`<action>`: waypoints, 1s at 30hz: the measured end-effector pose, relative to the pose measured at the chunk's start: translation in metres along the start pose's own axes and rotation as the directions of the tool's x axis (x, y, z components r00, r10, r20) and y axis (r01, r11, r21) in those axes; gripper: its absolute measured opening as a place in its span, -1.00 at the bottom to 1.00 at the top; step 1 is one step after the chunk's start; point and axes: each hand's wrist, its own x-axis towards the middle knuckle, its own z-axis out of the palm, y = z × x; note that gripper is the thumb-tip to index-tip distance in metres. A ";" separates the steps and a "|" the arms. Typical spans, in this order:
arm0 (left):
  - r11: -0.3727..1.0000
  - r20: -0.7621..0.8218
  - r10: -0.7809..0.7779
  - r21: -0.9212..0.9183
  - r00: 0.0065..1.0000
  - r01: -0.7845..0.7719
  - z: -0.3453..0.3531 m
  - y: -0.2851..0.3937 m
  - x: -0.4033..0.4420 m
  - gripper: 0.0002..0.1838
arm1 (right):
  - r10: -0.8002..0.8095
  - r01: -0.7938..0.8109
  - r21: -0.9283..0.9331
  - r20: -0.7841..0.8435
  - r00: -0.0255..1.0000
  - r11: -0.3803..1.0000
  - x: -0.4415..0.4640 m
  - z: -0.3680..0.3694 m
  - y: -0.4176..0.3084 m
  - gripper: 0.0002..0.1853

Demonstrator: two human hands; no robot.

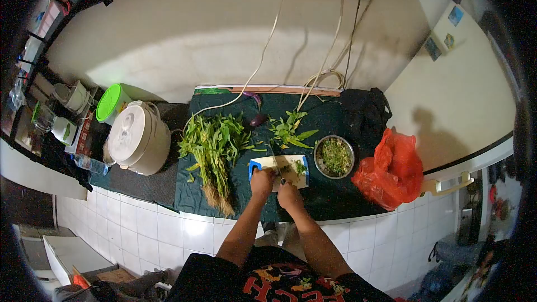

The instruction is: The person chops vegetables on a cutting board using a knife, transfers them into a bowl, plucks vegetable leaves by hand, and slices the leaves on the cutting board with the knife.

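Observation:
My right hand (289, 194) is closed round the handle of a kitchen knife (277, 159), whose blade points away from me across the cutting board (291, 183). The board is white with blue ends. My left hand (263, 180) rests with curled fingers on the board's left part, beside the blade; what it grips is hidden. Chopped greens (301, 168) lie on the board's right side. Just right of the board stands a metal bowl (334, 157) of chopped vegetables. Loose green leaves (291, 130) lie behind the board.
A large bunch of leafy greens with roots (215, 151) lies left of the board. Purple eggplants (258, 119) sit at the back. A rice cooker (139, 138) and green-lidded container (112, 103) stand left. A red plastic bag (391, 170) is right; cords (268, 45) hang behind.

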 end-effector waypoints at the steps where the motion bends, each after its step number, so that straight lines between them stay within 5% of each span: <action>1: 1.000 0.000 -0.001 0.000 1.000 0.001 0.001 -0.002 -0.001 -0.84 | 0.002 -0.002 -0.023 0.029 1.000 1.000 0.001 -0.001 -0.001 -0.61; 5: 0.998 -0.038 0.041 0.042 0.998 -0.039 -0.006 0.003 -0.007 -0.84 | -0.029 0.030 -0.037 0.007 1.000 0.999 -0.027 0.015 0.004 -0.60; 7: 0.998 -0.074 0.034 0.054 0.997 -0.030 -0.010 0.004 -0.010 -0.85 | 0.110 -0.105 0.080 -0.053 0.993 0.991 -0.024 0.030 0.013 -0.59; 8: 0.993 -0.105 0.117 0.031 0.988 -0.114 -0.011 0.001 -0.012 -0.86 | 0.001 0.008 0.075 -0.128 0.992 0.997 -0.015 0.034 0.015 -0.58; 15: 0.949 -0.190 0.312 0.014 0.931 -0.316 -0.007 -0.010 -0.026 -0.83 | -0.052 0.053 -0.067 0.020 0.998 0.996 -0.029 -0.006 -0.012 -0.57; 24: 0.964 -0.109 0.158 -0.198 0.981 -0.177 0.001 -0.017 -0.019 -0.85 | -0.071 0.067 -0.083 -0.045 0.996 0.994 0.005 0.033 0.010 -0.59; 30: 0.970 -0.047 0.188 -0.151 0.981 -0.193 0.007 -0.025 -0.015 -0.83 | 0.016 -0.014 0.020 -0.093 0.996 1.000 -0.024 0.038 0.003 -0.59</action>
